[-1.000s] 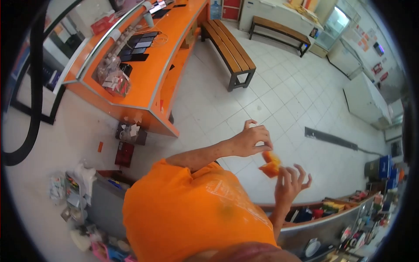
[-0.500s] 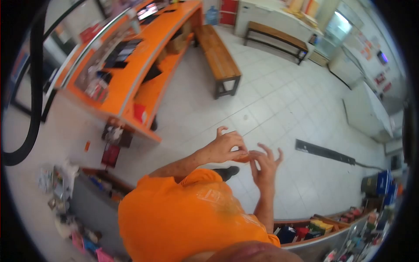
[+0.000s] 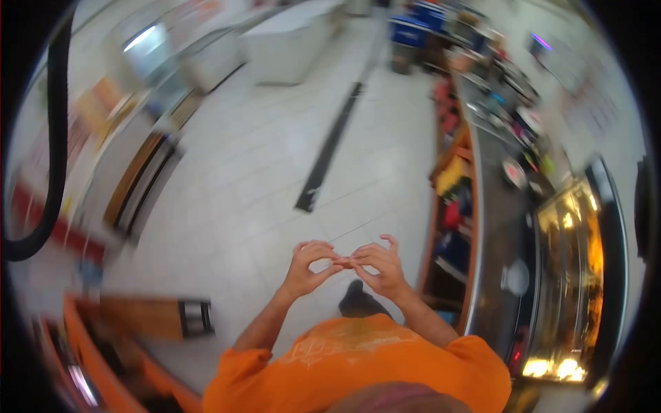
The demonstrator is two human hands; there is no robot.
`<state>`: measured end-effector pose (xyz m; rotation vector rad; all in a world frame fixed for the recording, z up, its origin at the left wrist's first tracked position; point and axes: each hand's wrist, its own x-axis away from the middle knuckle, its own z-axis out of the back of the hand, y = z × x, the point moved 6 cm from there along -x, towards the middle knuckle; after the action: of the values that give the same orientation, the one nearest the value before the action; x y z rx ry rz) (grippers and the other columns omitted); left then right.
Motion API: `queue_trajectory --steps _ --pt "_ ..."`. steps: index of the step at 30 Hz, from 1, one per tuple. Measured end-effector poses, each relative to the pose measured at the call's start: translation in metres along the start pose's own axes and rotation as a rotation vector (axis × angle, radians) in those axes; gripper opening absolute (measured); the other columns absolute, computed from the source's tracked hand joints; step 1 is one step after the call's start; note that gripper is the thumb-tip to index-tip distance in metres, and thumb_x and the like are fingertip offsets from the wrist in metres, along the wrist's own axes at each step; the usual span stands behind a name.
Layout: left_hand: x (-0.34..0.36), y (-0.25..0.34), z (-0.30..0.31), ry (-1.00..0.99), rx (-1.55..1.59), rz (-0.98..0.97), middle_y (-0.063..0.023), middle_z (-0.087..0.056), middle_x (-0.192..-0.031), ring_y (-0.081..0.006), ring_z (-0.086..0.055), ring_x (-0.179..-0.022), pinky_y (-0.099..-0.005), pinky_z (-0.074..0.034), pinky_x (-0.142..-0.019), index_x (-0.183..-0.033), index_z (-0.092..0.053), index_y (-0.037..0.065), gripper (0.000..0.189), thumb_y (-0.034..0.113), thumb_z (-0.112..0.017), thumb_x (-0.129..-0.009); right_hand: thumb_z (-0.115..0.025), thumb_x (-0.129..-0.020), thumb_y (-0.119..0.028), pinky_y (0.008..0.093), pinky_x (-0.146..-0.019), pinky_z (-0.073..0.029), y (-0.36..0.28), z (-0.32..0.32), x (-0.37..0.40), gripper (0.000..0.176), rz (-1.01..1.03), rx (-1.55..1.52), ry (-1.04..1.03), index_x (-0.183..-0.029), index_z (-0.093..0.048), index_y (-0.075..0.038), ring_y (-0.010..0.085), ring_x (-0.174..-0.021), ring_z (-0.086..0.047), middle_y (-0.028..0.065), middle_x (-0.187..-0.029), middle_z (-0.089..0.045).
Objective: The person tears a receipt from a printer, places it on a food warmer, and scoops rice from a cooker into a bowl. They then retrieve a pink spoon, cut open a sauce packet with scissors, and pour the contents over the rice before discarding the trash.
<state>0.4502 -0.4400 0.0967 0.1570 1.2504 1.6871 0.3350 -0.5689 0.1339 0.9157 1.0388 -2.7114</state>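
Held out in front of the orange shirt point(image 3: 365, 347), my left hand point(image 3: 308, 268) pinches one end of a small orange-brown piece point(image 3: 345, 263) between thumb and fingers. My right hand point(image 3: 383, 268) pinches the other end, its little finger raised. The piece spans the short gap between the two sets of fingertips. It is too small and blurred for me to tell its kind. Below the hands a dark shoe point(image 3: 358, 301) shows on the pale tiled floor.
On the right runs a long counter point(image 3: 492, 234) with a bowl point(image 3: 515, 278) and a lit glass cabinet point(image 3: 568, 275). A black strip point(image 3: 334, 148) crosses the floor. Benches point(image 3: 141, 180) and an orange counter point(image 3: 86, 344) are at left; a white chest point(image 3: 286, 41) and blue bin point(image 3: 410, 31) stand ahead.
My view and body have turned right, so the orange counter has swung to the lower left and the lit cabinet has come into view. Both hands still pinch the small piece.
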Motion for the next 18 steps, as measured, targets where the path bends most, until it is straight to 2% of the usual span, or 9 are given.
queue_trajectory --steps 3,4,6,9,11,13,14,16,18 --pt "-0.099 -0.059 -0.063 -0.085 0.283 -0.019 -0.0012 -0.068 -0.083 -0.0194 -0.061 -0.093 -0.0333 -0.042 -0.083 -0.084 -0.071 0.010 0.012 0.009 -0.076 -0.072 -0.070 -0.073 -0.004 0.0433 -0.096 -0.025 0.088 0.042 -0.012 0.015 -0.155 0.071 0.146 -0.084 -0.066 -0.013 0.0151 -0.086 -0.062 -0.0008 -0.087 -0.066" --pt "-0.163 -0.076 -0.090 -0.145 0.287 -0.046 -0.0012 -0.068 -0.083 -0.0194 -0.061 -0.093 -0.0333 -0.042 -0.083 -0.084 -0.071 0.010 0.012 0.009 -0.076 -0.072 -0.073 -0.071 -0.001 0.0420 -0.095 -0.027 0.142 0.066 -0.029 0.015 -0.217 0.088 0.201 -0.079 -0.065 -0.011 0.0150 -0.084 -0.064 0.0010 -0.086 -0.068" --pt "-0.201 -0.085 -0.096 -0.208 0.396 0.035 -0.0051 -0.068 -0.080 -0.0223 -0.062 -0.089 -0.0317 -0.046 -0.076 -0.080 -0.071 0.006 0.009 0.005 -0.075 -0.072 -0.073 -0.071 -0.002 0.0387 -0.091 -0.032 0.167 0.075 -0.060 0.014 -0.241 0.140 0.195 -0.080 -0.065 -0.010 0.0163 -0.083 -0.065 0.0018 -0.086 -0.069" --pt "-0.284 -0.109 -0.104 -0.257 0.396 -0.004 -0.0087 -0.067 -0.081 -0.0227 -0.062 -0.088 -0.0321 -0.047 -0.079 -0.082 -0.072 0.005 0.012 0.001 -0.074 -0.071 -0.073 -0.072 -0.004 0.0354 -0.084 -0.039 0.241 0.099 -0.108 0.012 -0.326 0.074 0.262 -0.081 -0.066 -0.010 0.0190 -0.081 -0.064 0.0021 -0.085 -0.068" --pt "-0.338 -0.138 -0.108 -0.248 0.366 -0.035 -0.0092 -0.066 -0.079 -0.0231 -0.062 -0.086 -0.0321 -0.048 -0.078 -0.082 -0.071 0.004 0.014 -0.001 -0.075 -0.069 -0.065 -0.080 -0.015 0.0353 -0.087 -0.037 0.285 0.106 -0.150 0.010 -0.405 0.006 0.184 -0.089 -0.067 -0.012 0.0206 -0.087 -0.060 0.0016 -0.087 -0.066" --pt "-0.381 -0.163 -0.102 -0.258 0.364 0.055 -0.0085 -0.066 -0.080 -0.0228 -0.061 -0.086 -0.0328 -0.047 -0.078 -0.082 -0.071 0.003 0.015 -0.002 -0.075 -0.069 -0.063 -0.081 -0.018 0.0353 -0.087 -0.037 0.329 0.102 -0.195 0.012 -0.384 -0.115 0.049 -0.088 -0.070 -0.012 0.0201 -0.087 -0.058 0.0021 -0.081 -0.065" --pt "-0.402 -0.179 -0.099 -0.256 0.359 0.088 -0.0081 -0.066 -0.081 -0.0226 -0.060 -0.088 -0.0330 -0.047 -0.079 -0.083 -0.071 0.003 0.015 -0.003 -0.075 -0.070 -0.063 -0.081 -0.018 0.0353 -0.087 -0.037 0.350 0.101 -0.216 0.012 -0.404 -0.103 0.065 -0.088 -0.070 -0.012 0.0201 -0.087 -0.058 0.0021 -0.081 -0.065" --pt "-0.445 -0.213 -0.100 -0.265 0.391 0.116 -0.0082 -0.066 -0.082 -0.0224 -0.060 -0.091 -0.0329 -0.046 -0.081 -0.083 -0.070 0.002 0.013 -0.003 -0.074 -0.071 -0.067 -0.080 -0.018 0.0374 -0.092 -0.035 0.387 0.090 -0.260 0.008 -0.277 0.081 -0.170 -0.085 -0.070 -0.013 0.0182 -0.088 -0.056 0.0009 -0.082 -0.066" --pt "-0.489 -0.247 -0.102 -0.257 0.405 0.146 -0.0082 -0.066 -0.083 -0.0222 -0.059 -0.093 -0.0327 -0.045 -0.083 -0.083 -0.070 0.000 0.012 -0.003 -0.073 -0.072 -0.066 -0.080 -0.019 0.0382 -0.095 -0.032 0.428 0.093 -0.298 0.008 -0.280 0.077 -0.148 -0.085 -0.071 -0.013 0.0173 -0.089 -0.056 0.0003 -0.083 -0.066"
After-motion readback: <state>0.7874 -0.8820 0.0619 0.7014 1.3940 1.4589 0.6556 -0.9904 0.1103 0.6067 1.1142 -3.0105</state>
